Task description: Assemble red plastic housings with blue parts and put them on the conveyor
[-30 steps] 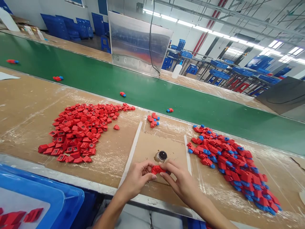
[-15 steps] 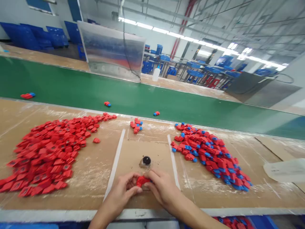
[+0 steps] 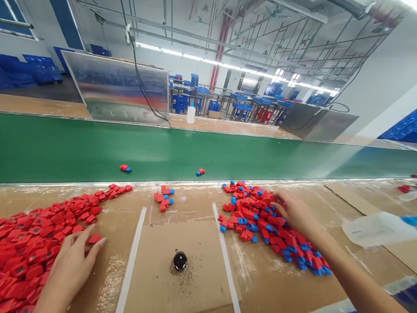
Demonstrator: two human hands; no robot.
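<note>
Red and blue parts under your right hand, head view.
Your right hand point(image 3: 298, 215) has curled fingers point(image 3: 279, 204) on the pile of red-and-blue parts point(image 3: 260, 221); whether they grip one, you cannot tell. Your left hand point(image 3: 70, 271) lies open on the cardboard-covered bench point(image 3: 198, 204), just beside a loose red block point(image 3: 94, 239) at the edge of the red block heap point(image 3: 32, 248). Between the hands sits a black round cap point(image 3: 180, 261).
</note>
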